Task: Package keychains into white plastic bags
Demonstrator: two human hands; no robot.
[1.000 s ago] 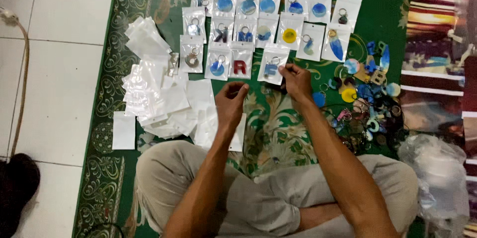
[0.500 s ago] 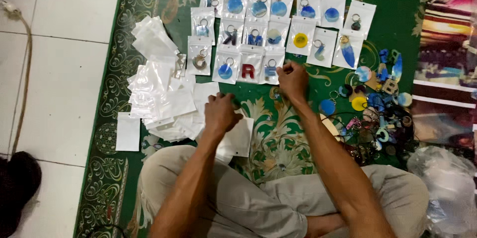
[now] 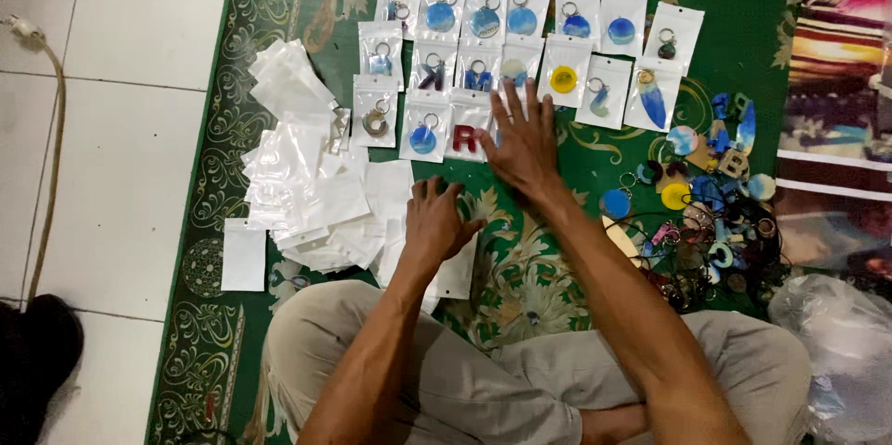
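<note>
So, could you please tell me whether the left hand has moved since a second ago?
Yes. The left hand has dropped away from the rows of bagged keychains toward the person, onto the empty white pouches.

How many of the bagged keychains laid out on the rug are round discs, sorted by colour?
Blue discs: 6
Yellow disc: 1
Pale mixed-colour disc, by the right hand: 1
Total: 8 round discs
</note>
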